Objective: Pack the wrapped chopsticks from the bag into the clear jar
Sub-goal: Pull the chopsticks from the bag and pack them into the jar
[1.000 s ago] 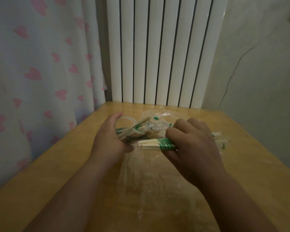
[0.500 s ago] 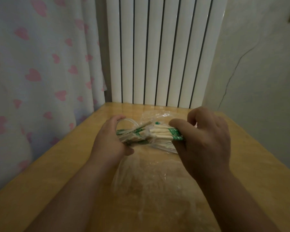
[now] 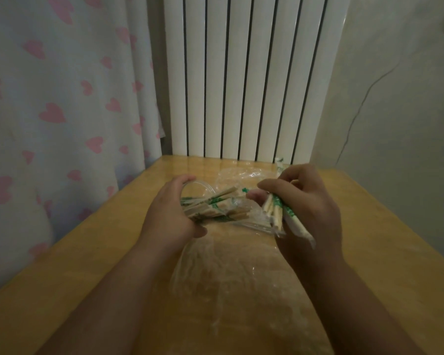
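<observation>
The clear jar (image 3: pixel 198 198) lies on its side on the wooden surface (image 3: pixel 92 252), its mouth turned toward the right. The left hand (image 3: pixel 169 211) is curled around it, so the grip of that hand is clamped on the jar. Several wrapped chopsticks (image 3: pixel 213 208) are already inside and stick out from the mouth, so I judge that a good part of the packing is done.

The right hand (image 3: pixel 308 208) is raised a little above the surface, and its grip is closed on a small bundle of chopsticks (image 3: pixel 280 213), held tilted, with the lower ends pointing down toward the bag. This bundle is not yet in the jar; it is near the mouth but apart from it.

The clear plastic bag (image 3: pixel 228 272) lies flat between the two forearms and looks almost empty here, though its far part behind the hands is hard to see. So probably only little work is left.

The wrappers carry green print, but it is too small and blurred to read. No brand name can be told.
</observation>
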A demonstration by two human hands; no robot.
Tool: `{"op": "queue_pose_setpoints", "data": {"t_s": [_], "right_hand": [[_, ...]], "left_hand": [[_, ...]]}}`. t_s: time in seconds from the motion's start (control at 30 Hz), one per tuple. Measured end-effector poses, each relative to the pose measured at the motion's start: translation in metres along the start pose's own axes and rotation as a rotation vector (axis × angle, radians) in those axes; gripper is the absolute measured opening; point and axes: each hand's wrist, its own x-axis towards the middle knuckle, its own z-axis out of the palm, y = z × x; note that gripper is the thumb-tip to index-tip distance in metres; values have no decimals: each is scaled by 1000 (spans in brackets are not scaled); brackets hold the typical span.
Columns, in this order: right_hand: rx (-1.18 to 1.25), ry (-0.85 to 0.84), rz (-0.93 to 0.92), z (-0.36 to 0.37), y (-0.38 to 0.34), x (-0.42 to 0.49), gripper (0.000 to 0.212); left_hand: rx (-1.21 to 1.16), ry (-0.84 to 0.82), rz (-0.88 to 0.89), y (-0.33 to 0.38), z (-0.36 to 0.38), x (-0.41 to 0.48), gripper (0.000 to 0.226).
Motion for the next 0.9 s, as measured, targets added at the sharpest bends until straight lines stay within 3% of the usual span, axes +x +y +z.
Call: {"op": "queue_pose_setpoints", "data": {"t_s": [0.1,0.3,0.53,0.73,0.9], "right_hand": [[179,108,98,2,0,0,28],[453,282,205,4,-3,4,17],[718,105,506,3,-21,4,33],[732,-145,626,8,-17,5,17],[744,-41,581,2,-23,7,17]], "left_hand": [[14,-15,13,0,0,-1,102],[40,-75,60,1,1,-2,103],[30,-70,64,1,2,-2,107],[48,-80,84,3,4,-4,105],[50,-91,78,5,4,-4,103]]}}
